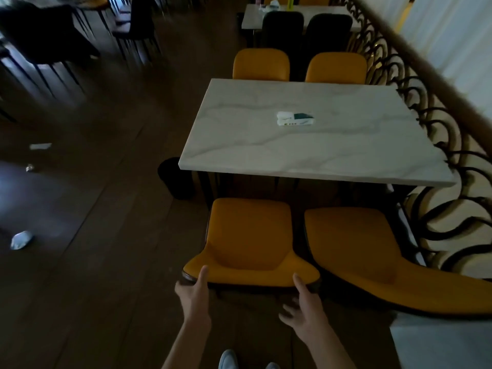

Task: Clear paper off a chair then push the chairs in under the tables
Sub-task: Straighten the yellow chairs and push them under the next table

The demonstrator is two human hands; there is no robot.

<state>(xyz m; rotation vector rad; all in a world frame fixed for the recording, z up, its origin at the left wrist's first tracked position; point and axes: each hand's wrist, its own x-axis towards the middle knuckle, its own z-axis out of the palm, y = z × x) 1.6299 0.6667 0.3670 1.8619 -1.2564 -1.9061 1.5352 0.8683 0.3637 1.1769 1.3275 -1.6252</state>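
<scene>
I am holding the top of the backrest of the near left orange chair (250, 243) with both hands: my left hand (193, 291) is gripping the left corner, thumb lying up over the padded edge, and my right hand (306, 307) is meeting the right corner, thumb up against it, though I cannot tell whether its fingers are curling round. The chair is standing just short of the marble bench (306, 155), its seat bare of paper and only its front edge near the benchtop. It is looking padded, stiff-framed and moderately heavy on thin legs, so I am judging a low, even push from both corners best.
</scene>
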